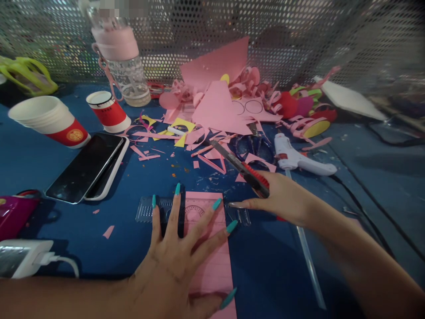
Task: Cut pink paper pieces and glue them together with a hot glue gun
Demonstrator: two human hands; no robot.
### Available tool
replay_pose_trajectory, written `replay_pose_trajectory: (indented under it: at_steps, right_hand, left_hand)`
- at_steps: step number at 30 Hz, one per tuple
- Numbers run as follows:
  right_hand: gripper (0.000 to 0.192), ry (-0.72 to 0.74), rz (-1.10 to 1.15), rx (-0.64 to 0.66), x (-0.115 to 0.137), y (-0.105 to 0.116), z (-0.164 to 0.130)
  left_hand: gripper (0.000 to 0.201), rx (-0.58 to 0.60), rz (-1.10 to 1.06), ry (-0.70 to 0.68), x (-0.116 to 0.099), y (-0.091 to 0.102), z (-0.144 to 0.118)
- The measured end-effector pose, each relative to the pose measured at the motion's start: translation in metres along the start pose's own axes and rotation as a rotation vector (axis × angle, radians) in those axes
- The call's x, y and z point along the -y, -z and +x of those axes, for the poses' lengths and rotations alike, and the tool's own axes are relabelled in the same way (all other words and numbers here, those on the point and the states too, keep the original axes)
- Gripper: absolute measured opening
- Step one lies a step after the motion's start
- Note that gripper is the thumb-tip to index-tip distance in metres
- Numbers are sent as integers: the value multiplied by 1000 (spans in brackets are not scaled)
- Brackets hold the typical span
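My left hand (175, 252) lies with its fingers spread over a clear plastic ruler (145, 209) and a strip of pink paper (215, 274). The ruler crosses the strip near its far end, and a protractor pattern shows through it. In my right hand (285, 199) is a box cutter (247, 172) with a red and black handle, its tip angled up and to the left, apart from the strip. My right thumb reaches toward the ruler's right end; whether it touches cannot be made out.
A glue gun (292, 155) with a long glue stick lies right of the cutter. Pink sheets (219, 106), scraps and blue-handled scissors (254, 146) spread behind. At left are phones (86, 166), paper cups (49, 119), a bottle (122, 62) and a white charging device (23, 257).
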State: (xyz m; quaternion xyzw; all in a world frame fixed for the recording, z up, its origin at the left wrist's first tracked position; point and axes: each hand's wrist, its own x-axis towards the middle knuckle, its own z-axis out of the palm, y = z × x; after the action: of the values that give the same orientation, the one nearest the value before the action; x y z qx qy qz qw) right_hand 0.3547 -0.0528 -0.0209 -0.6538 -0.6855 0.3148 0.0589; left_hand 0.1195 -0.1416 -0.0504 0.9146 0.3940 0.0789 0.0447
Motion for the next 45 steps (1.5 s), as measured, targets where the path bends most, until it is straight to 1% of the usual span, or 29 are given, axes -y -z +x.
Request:
replay_pose_trajectory:
  at_steps: [7,14,19,22,26,28,31,33,37,41,45]
  right_hand:
    - [53,17,12,20,-1,0,0]
    - [52,7,-8,24,1,2,0]
    - [49,29,9,34,6,7,0]
    - [50,63,58,30,10,17,-7]
    - [45,130,75,-61,12,40,-26]
    - [48,176,79,-68,11,50,-34]
    - [55,249,-56,-59,9,60,-38]
    - [54,328,-173,-36,10,64,-36]
    - [46,460,-282,101,16,67,-29]
    - [43,553,-383,190,22,60,-22]
    - [45,597,-446,240,28,49,-16]
  left_hand:
    - [78,-8,7,-32,1,-1,-1]
    - [75,19,3,-47,2,1,0]
    - [75,25,-28,-17,0,2,-1]
    - [73,52,-49,-10,0,3,-2]
    - [72,74,-67,-22,1,6,-3]
    - [71,73,-74,-26,2,6,-3]
    - [72,69,-80,-26,2,5,-3]
    - [72,68,-84,-23,2,4,-3]
    - [71,55,-101,-22,2,4,-3]
    - [72,53,-103,-21,2,4,-3]
    - [72,70,-100,-29,3,5,-3]
